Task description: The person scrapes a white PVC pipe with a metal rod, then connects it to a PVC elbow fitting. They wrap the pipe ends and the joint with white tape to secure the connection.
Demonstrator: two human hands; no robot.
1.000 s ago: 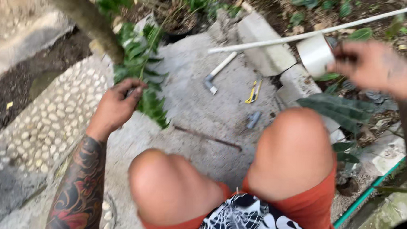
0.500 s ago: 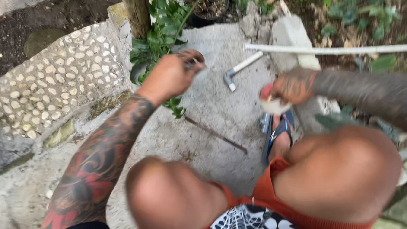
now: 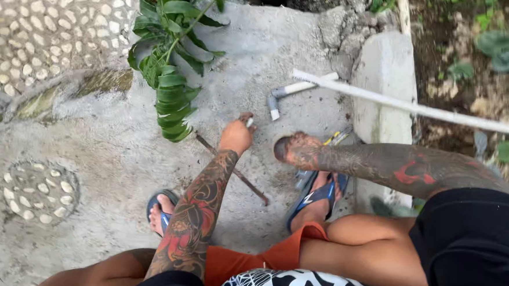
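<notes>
— What had changed by then?

— Both hands had come down to the grey concrete ground (image 3: 121, 150). Half a second earlier the right hand (image 3: 294, 148) was curled round a pale roll near the sandal; now it was pressed low with the fingers folded under, and I couldn't tell what it held, if anything. The left hand (image 3: 238, 135) stayed pinched shut on a small white bit (image 3: 249, 122).

— Meaning?

— I judged the work had moved onto the ground by the short grey-and-white elbow pipe (image 3: 292, 93).

— And how did that lie?

— Flat, its long axis running left to right and tilted slightly up rightward, the bent end toward the hands, under the long white pipe (image 3: 415, 110).
</notes>
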